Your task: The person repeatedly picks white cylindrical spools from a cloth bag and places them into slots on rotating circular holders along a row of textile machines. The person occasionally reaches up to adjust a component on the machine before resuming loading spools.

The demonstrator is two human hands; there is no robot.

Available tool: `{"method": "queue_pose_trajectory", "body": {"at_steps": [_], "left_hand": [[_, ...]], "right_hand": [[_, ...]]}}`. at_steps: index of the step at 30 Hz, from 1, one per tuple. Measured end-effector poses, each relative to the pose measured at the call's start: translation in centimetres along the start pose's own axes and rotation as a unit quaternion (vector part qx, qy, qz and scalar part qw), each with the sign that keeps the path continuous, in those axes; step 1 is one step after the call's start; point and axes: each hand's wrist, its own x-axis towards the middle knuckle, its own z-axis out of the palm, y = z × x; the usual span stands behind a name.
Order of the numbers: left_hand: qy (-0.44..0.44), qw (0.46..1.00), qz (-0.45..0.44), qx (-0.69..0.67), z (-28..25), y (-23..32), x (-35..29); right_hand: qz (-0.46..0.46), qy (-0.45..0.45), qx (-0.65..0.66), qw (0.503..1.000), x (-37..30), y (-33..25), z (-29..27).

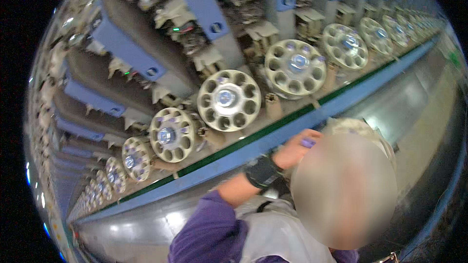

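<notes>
My left hand (pixel 296 150), with a black band (pixel 263 171) round its wrist, reaches from a purple sleeve at lower centre. Its fingers are closed around a bobbin with a purple end (pixel 308 143); the rest of the bobbin is hidden. Just beside the hand is a beige rounded thing (pixel 353 127), mostly covered by a blurred patch. My right hand is not visible; only a bit of purple sleeve (pixel 346 256) shows below the patch. Beyond the left hand stand round bobbin magazines (pixel 229 125) with open pockets, some holding purple-tipped bobbins.
A long row of winding machine units with blue panels (pixel 194 1) runs from lower left to upper right. Along its front go a green strip (pixel 258 132) and a blue rail (pixel 217 159). Beige upright tubes (pixel 274 107) stand between the magazines. A shiny metal surface (pixel 146 231) lies below.
</notes>
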Motion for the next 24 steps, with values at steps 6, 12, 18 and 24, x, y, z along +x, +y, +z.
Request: {"method": "queue_pose_trajectory", "body": {"at_steps": [6,12,18,24], "left_hand": [[-0.022,0.959,-0.096,-0.266,-9.8,-1.3,-5.1],[0.166,0.944,0.071,-0.278,-20.0,2.7,-14.1],[0.114,0.956,0.052,-0.265,-22.6,2.7,-14.3],[0.199,0.919,0.129,-0.314,-26.6,4.4,-17.7]], "right_hand": [[-0.072,-0.332,-0.117,0.933,0.4,-9.8,11.3],[0.214,-0.222,-0.080,0.948,-1.0,-5.7,7.5],[-0.061,-0.441,0.144,0.884,-2.0,-7.6,22.0],[0.148,-0.444,0.157,0.870,-5.7,-9.3,21.0]]}}
